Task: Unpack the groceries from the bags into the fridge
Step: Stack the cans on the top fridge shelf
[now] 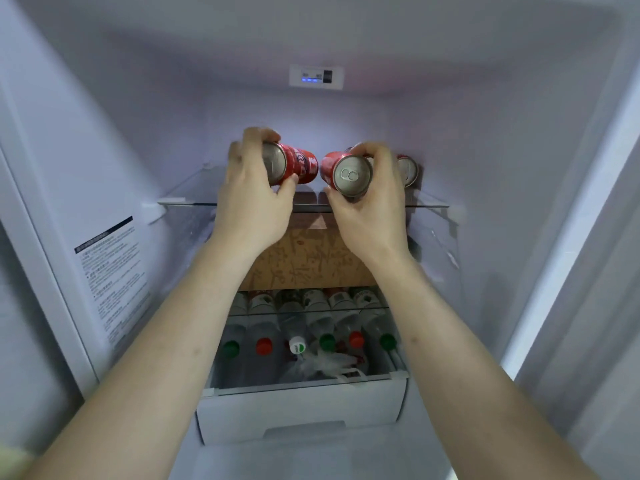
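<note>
Both my arms reach into the open fridge at the top glass shelf (187, 197). My left hand (252, 199) grips a red soda can (298, 166) lying on its side, its silver top facing me. My right hand (370, 209) grips a second red can (346, 173), also on its side just above the shelf's front edge, pull tab visible. A third can (408, 171) lies on the shelf behind my right hand, partly hidden by my fingers.
Below the shelf sits a brown patterned box (308, 261). Under it, several water bottles (322, 330) with red, green and white caps lie in a row above a white drawer (301, 407). A control panel (316, 77) with blue lights is on the back wall.
</note>
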`<state>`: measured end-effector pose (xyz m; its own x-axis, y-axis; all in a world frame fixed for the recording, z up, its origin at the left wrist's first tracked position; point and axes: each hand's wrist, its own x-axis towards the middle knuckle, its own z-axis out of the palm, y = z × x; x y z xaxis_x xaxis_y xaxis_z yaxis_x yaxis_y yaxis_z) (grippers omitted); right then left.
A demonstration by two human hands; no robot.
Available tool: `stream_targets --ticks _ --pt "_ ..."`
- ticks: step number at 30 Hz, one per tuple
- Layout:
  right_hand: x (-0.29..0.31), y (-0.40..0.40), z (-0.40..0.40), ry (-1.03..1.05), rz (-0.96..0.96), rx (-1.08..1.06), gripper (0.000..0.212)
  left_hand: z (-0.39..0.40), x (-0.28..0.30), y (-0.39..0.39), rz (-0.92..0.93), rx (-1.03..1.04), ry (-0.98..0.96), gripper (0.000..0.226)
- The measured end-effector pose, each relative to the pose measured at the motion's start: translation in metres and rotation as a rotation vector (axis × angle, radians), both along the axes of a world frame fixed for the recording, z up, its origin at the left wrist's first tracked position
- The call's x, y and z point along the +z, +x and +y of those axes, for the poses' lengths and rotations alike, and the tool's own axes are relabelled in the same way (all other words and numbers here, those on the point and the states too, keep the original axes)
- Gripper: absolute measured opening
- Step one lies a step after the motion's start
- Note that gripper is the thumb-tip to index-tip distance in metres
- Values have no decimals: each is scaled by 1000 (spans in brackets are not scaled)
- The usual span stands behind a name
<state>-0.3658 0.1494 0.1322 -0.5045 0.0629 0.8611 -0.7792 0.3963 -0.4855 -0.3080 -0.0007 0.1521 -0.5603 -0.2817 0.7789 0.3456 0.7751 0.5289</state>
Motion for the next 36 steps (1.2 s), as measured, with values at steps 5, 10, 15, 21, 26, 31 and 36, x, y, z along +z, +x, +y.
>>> stream_targets --ticks 5,10,15,21,26,31,36 --pt "13 -16 5 178 -83 -121 54 4 4 -13 -139 89 -110 47" --pt "25 -28 4 317 -164 -134 44 8 14 -27 -226 110 -180 41" --pt "42 -37 1 357 -228 -146 33 6 28 -45 -319 51 -171 29" --pt "45 -51 -3 402 -301 -123 38 4 29 -60 -381 -63 -135 37" --pt "40 -57 -4 351 -303 -130 44 4 25 -62 -310 -30 -76 48" --pt "38 -55 -2 349 -280 -144 40 4 23 -62 -288 57 -33 43" --pt "37 -54 -2 322 -273 -162 42 10 20 -61 -288 71 -96 46"
